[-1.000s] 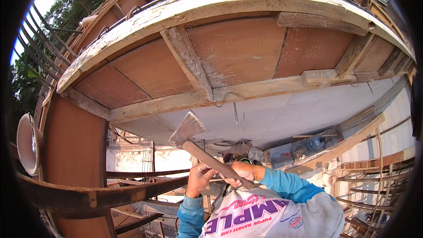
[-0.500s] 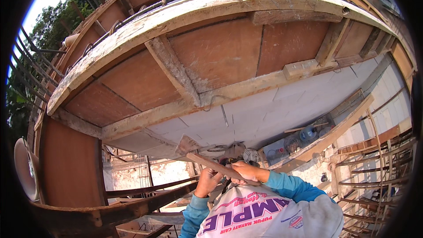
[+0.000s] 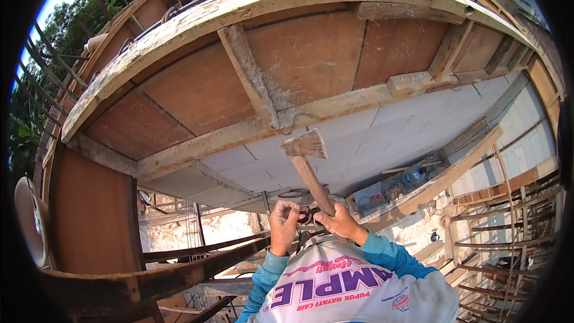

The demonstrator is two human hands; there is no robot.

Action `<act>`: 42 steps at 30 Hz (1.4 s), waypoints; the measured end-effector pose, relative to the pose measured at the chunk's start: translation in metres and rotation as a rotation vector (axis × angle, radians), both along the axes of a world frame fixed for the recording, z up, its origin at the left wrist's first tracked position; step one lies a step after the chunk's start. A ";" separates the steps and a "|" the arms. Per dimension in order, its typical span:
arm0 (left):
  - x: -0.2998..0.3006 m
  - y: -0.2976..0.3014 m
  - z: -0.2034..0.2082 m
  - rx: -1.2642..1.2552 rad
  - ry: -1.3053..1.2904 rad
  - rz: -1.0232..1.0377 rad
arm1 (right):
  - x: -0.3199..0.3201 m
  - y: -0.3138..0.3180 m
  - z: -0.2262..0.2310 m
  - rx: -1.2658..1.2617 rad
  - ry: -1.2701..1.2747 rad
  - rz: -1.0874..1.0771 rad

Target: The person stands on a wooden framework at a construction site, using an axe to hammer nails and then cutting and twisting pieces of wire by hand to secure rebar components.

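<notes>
Over on the left stands a brown plywood panel (image 3: pixel 92 215). The left hand (image 3: pixel 283 222) has thumb and fingertips together; whether they pinch anything, I can't tell. A hatchet (image 3: pixel 313 182) rises head-up before the white block wall (image 3: pixel 362 158), its lower end clamped in the right hand (image 3: pixel 339 222). Farther right, a blue water jug (image 3: pixel 414 175) shows past a plank's (image 3: pixel 420 201) upper edge.

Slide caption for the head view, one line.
Right hand grips a wooden-handled hatchet, left hand curled nearby, with timber-framed brown panels beyond.
</notes>
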State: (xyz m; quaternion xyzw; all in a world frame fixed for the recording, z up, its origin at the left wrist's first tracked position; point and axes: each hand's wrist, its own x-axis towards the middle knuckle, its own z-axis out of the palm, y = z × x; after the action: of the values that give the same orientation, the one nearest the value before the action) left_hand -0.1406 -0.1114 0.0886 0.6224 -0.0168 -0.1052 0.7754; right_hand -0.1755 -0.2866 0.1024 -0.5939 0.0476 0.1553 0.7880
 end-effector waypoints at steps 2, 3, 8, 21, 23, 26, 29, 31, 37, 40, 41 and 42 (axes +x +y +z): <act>0.001 -0.004 0.008 -0.091 -0.006 0.045 | 0.000 -0.010 -0.009 -0.044 -0.073 -0.053; 0.001 -0.006 0.015 -0.154 0.041 0.058 | 0.000 -0.016 -0.012 -0.058 -0.104 -0.082; -0.005 -0.004 0.012 -0.452 0.263 -0.080 | 0.003 -0.030 -0.014 -0.003 -0.248 -0.178; 0.018 0.022 0.032 -0.280 0.331 0.015 | 0.007 -0.040 -0.019 -0.222 -0.361 -0.177; 0.015 0.022 0.034 -0.274 0.367 0.008 | 0.008 -0.032 -0.016 -0.218 -0.341 -0.137; 0.013 0.016 0.013 -0.229 0.357 0.013 | 0.016 -0.013 -0.005 -0.223 -0.319 -0.087; 0.017 0.012 -0.011 -0.183 0.381 -0.035 | 0.043 -0.009 0.034 -0.342 -0.384 -0.080; 0.017 0.008 -0.033 -0.080 0.218 -0.019 | 0.075 0.002 0.096 -0.672 -0.764 -0.106; 0.016 0.016 -0.031 0.398 -0.145 0.043 | 0.149 0.038 0.287 -1.405 -1.248 -0.327; 0.017 0.022 -0.030 0.463 -0.144 0.082 | 0.201 0.045 0.335 -1.564 -1.520 -0.389; 0.018 0.020 -0.029 0.469 -0.148 0.060 | 0.211 0.044 0.352 -1.652 -1.438 -0.332; 0.021 0.018 -0.027 0.475 -0.152 0.035 | 0.224 0.040 0.363 -1.701 -1.453 -0.295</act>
State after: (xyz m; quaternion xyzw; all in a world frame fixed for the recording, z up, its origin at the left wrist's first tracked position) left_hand -0.1199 -0.0936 0.0614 0.7934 -0.0391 -0.0456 0.6057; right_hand 0.0481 -0.2470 0.4655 -0.8759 -0.2621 -0.4045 -0.0210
